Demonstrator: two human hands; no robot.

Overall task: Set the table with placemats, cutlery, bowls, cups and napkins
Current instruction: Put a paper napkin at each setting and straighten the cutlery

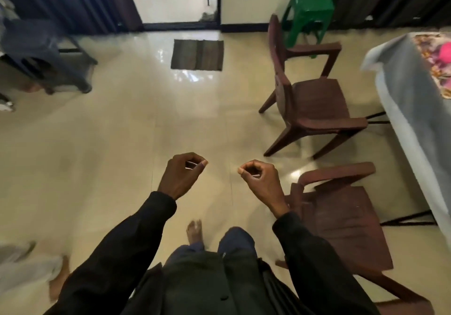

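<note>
Chairs stand in the way of the table (pixel 415 131): a near chair (pixel 346 224) just right of the right hand (pixel 258 180) and a far chair (pixel 314 105) ahead of it. Both are brown moulded plastic with armrests. The table lies well to the right of that hand, draped in a smooth grey cloth (pixel 390 70). On top is a floral mat (pixel 434 53) with a pink blur that cannot be made out.

Both hands hang over a glossy cream tile floor (pixel 122 144), apart from each other. The left hand (pixel 181 175) and the right are clenched, fingertips curled to the thumbs, with nothing seen in either. A pale streak inside the left curl is probably floor showing through.

Far ahead of the hands lies a dark ribbed rug (pixel 197 55), and beyond the far chair stands a green plastic stool (pixel 310 9). Well left of the left hand sits a blurred grey chair (pixel 41 46).
</note>
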